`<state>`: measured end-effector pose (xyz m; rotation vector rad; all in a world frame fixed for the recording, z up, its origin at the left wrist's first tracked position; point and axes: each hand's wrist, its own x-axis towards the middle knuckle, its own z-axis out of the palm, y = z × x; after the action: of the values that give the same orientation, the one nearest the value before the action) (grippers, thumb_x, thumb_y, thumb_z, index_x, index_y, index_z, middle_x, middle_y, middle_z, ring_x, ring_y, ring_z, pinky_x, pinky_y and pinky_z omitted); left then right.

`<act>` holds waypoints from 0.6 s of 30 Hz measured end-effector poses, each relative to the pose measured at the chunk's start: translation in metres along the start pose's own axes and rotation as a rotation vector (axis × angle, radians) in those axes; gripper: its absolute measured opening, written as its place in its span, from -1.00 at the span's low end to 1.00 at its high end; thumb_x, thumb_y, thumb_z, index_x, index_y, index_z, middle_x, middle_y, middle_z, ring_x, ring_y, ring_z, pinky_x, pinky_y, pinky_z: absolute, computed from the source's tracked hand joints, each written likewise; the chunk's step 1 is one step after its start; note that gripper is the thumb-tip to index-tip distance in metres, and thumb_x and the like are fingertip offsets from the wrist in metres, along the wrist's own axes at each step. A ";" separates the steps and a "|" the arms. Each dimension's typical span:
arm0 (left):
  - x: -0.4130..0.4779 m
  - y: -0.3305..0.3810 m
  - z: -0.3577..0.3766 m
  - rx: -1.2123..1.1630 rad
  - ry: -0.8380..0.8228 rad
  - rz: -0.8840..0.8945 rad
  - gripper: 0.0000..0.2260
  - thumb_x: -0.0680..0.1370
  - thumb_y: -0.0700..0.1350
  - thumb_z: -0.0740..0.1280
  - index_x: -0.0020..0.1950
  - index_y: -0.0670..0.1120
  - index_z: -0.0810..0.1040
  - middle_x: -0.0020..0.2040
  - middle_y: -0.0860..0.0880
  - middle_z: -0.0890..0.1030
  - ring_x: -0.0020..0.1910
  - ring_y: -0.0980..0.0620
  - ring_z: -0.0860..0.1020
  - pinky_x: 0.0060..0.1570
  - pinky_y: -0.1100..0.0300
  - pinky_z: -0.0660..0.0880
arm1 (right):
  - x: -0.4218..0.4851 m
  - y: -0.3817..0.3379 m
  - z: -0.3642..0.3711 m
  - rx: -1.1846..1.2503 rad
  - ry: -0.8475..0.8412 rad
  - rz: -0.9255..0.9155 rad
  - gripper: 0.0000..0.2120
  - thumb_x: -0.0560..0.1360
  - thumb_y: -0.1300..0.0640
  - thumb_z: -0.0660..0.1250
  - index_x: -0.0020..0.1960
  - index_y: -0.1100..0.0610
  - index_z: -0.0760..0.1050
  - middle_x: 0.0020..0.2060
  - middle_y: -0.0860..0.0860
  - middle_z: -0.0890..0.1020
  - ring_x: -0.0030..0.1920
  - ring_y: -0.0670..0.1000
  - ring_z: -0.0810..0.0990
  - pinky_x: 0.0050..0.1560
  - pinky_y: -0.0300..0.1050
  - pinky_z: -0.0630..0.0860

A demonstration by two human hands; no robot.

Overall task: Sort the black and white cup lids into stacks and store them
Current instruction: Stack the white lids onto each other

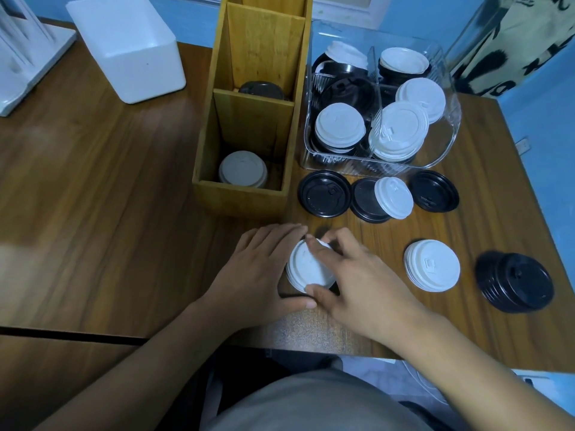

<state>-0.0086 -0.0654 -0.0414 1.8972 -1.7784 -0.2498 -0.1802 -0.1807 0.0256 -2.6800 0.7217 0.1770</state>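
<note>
A stack of white lids [306, 270] sits on the wooden table near the front edge. My left hand [258, 269] cups its left side and my right hand [351, 275] grips its right side, fingers curled round the rim. Another white stack [431, 265] and a black stack [515, 281] stand to the right. Loose black lids [325, 197] [434, 195] and a white lid [393, 197] leaning on a black one [367, 202] lie behind. The wooden divider box [242, 194] holds white lids [242, 172] in front and black lids [261, 90] behind.
A clear plastic bin [448, 126] with mixed black and white lids stands at the back right. A white container [130, 48] sits at the back left beside a white rack [28, 57]. The table's right edge runs close to the black stack.
</note>
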 end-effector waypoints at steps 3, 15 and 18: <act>-0.001 -0.003 0.003 -0.024 0.032 0.015 -0.18 0.44 0.38 0.40 0.53 -0.12 0.39 0.43 0.00 0.49 0.42 0.01 0.41 0.40 -0.03 0.34 | 0.006 0.008 0.000 0.019 -0.008 -0.015 -0.27 0.49 -0.25 0.36 0.58 -0.13 0.19 0.26 -0.15 0.25 0.23 0.00 0.42 0.17 0.01 0.54; 0.003 -0.003 0.005 0.011 0.005 -0.047 -0.22 0.45 0.44 0.32 0.50 -0.04 0.43 0.37 0.07 0.53 0.42 0.05 0.39 0.43 0.06 0.28 | 0.032 0.125 -0.049 -0.051 0.259 0.363 -0.43 0.50 -0.18 0.38 0.44 -0.01 0.40 0.34 0.02 0.53 0.35 0.16 0.43 0.29 0.04 0.41; 0.003 -0.001 0.004 0.022 0.014 -0.049 -0.22 0.45 0.44 0.32 0.50 -0.04 0.43 0.37 0.06 0.53 0.41 0.05 0.40 0.43 0.06 0.28 | 0.040 0.136 -0.051 -0.024 0.202 0.409 -0.38 0.49 -0.31 0.33 0.46 -0.04 0.37 0.32 0.00 0.57 0.37 0.13 0.45 0.20 0.08 0.50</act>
<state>-0.0089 -0.0690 -0.0447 1.9553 -1.7341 -0.2352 -0.2131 -0.3276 0.0225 -2.5641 1.3342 0.0160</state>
